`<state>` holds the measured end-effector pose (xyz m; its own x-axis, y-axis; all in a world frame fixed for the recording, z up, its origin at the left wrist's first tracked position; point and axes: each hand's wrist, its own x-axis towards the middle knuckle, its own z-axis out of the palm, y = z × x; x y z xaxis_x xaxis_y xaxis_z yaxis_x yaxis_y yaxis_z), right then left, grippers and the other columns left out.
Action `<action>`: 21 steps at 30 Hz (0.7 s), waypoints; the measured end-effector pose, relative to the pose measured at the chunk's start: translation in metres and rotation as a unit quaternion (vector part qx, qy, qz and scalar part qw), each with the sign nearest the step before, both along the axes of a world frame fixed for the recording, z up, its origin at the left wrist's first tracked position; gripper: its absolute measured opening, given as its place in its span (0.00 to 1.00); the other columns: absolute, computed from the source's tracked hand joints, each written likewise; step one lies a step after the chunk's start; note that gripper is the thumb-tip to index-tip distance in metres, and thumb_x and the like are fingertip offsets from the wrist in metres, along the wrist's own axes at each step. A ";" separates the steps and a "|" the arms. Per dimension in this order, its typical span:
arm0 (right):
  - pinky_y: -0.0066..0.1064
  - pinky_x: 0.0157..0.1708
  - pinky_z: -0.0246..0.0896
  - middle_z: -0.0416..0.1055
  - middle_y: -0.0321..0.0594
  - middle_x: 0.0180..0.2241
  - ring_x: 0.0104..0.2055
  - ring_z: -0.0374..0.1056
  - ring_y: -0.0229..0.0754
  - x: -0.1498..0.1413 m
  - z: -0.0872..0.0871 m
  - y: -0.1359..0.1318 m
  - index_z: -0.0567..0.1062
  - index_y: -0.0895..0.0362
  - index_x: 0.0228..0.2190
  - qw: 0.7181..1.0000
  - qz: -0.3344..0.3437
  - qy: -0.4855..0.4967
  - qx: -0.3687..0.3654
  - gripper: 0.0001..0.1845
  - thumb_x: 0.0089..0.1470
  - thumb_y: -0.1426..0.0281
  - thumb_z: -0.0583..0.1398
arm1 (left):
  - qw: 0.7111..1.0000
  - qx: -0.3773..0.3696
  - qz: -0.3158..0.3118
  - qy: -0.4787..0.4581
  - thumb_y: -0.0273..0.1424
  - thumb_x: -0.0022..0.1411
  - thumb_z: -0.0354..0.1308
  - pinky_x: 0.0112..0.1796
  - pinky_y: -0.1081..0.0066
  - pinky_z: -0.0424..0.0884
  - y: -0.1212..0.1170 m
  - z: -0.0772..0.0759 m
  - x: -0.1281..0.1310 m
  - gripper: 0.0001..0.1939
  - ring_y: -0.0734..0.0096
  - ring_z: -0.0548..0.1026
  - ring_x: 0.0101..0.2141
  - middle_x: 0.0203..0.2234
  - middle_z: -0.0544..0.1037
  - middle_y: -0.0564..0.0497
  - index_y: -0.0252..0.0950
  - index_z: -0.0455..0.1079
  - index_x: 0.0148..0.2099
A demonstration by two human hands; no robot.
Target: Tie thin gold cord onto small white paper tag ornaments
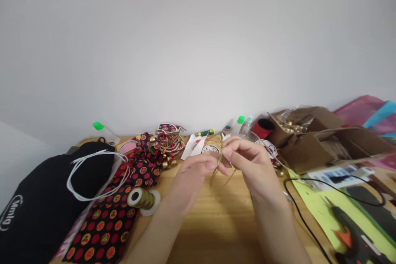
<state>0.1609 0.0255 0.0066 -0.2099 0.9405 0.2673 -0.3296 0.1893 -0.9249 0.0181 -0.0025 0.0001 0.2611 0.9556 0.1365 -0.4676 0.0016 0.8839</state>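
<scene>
The left hand (193,173) and right hand (252,159) hide part of the thin string (220,159), whose blurred strands are hard to follow; the glue gun (349,222) is cut off at the bottom edge. Each grip is pinched together on the string, which runs between the two, loose ends dangling below them over the wooden surface (210,218).

On the left, a white cable coil (70,187) rests partly on a black bag (55,185). 2 green-capped bottles (240,121) stand well apart near the wall (198,49); right — cardboard boxes (297,160), a black glue gun (352,227) on yellow paper (312,206).
</scene>
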 end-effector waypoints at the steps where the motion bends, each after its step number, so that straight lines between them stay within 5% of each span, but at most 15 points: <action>1: 0.25 0.25 0.62 0.70 0.33 0.23 0.23 0.65 0.33 0.000 0.000 0.000 0.79 0.54 0.22 1.000 0.000 -0.002 0.004 0.08 0.51 0.74 0.64 | 1.000 -0.002 0.000 -0.004 0.31 0.57 0.56 0.43 0.67 0.61 0.000 0.000 0.000 0.13 0.63 0.68 0.37 0.26 0.73 0.48 0.35 0.80 0.26; 7: 0.27 0.29 0.64 0.72 0.36 0.26 0.29 0.67 0.37 0.000 0.000 0.001 0.79 0.54 0.23 0.999 -0.033 -0.021 0.025 0.07 0.50 0.74 0.65 | 0.998 -0.058 -0.015 -0.015 0.37 0.56 0.62 0.30 0.71 0.57 0.000 -0.002 0.001 0.13 0.72 0.60 0.25 0.20 0.66 0.52 0.35 0.78 0.24; 11: 0.28 0.27 0.63 0.72 0.36 0.25 0.28 0.66 0.37 0.000 0.001 0.000 0.78 0.54 0.23 0.998 -0.054 -0.034 0.023 0.06 0.50 0.72 0.65 | 0.994 0.022 0.030 0.105 0.35 0.61 0.58 0.33 0.69 0.58 -0.003 -0.005 0.000 0.13 0.70 0.60 0.27 0.20 0.65 0.53 0.38 0.79 0.27; 18: 0.24 0.17 0.55 0.70 0.34 0.22 0.19 0.58 0.31 -0.002 0.000 -0.003 0.77 0.57 0.25 0.999 -0.032 -0.023 -0.026 0.08 0.51 0.67 0.66 | 0.931 0.146 0.126 0.310 0.30 0.62 0.55 0.38 0.67 0.59 -0.006 0.002 0.001 0.14 0.66 0.63 0.33 0.27 0.61 0.52 0.38 0.79 0.27; 21: 0.21 0.13 0.49 0.71 0.34 0.22 0.16 0.52 0.29 -0.003 0.001 -0.003 0.75 0.57 0.26 0.999 -0.020 -0.022 -0.034 0.09 0.53 0.66 0.64 | 0.910 0.156 0.109 0.367 0.31 0.63 0.56 0.38 0.67 0.60 -0.008 0.001 0.003 0.14 0.66 0.64 0.34 0.29 0.62 0.51 0.38 0.78 0.28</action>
<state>0.1583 0.0224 0.0074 -0.1814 0.9639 0.1947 -0.2809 0.1389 -0.9496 0.0210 -0.0102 0.0010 0.2000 0.9401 0.2761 0.2912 -0.3260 0.8994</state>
